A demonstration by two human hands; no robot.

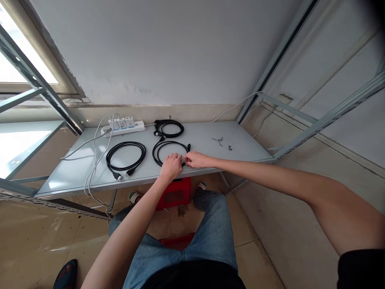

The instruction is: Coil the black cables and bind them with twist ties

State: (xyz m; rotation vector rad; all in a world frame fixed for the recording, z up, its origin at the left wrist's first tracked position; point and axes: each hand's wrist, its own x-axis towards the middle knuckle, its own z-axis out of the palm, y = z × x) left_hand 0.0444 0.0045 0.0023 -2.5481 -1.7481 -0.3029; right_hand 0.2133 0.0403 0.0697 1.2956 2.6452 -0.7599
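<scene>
A coiled black cable [173, 142] lies near the shelf's front edge, with a plug at its upper left and another at its right. My left hand [172, 165] rests on the coil's near side, fingers curled round it. From the right, my right hand [195, 159] closes in a pinch on the same side, close to my left fingers. My fingers hide that stretch of cable. Left of it lies another coiled black cable [144, 154], its two plugs toward me. Behind is a thicker black cable coil [183, 129] with a small tie standing up on it.
Several short black ties [221, 139] are scattered on the grey metal shelf [246, 144] at right. A white power strip [138, 126] with plugs stands back left; white cords [95, 160] hang over the front edge. A red box [177, 194] sits below.
</scene>
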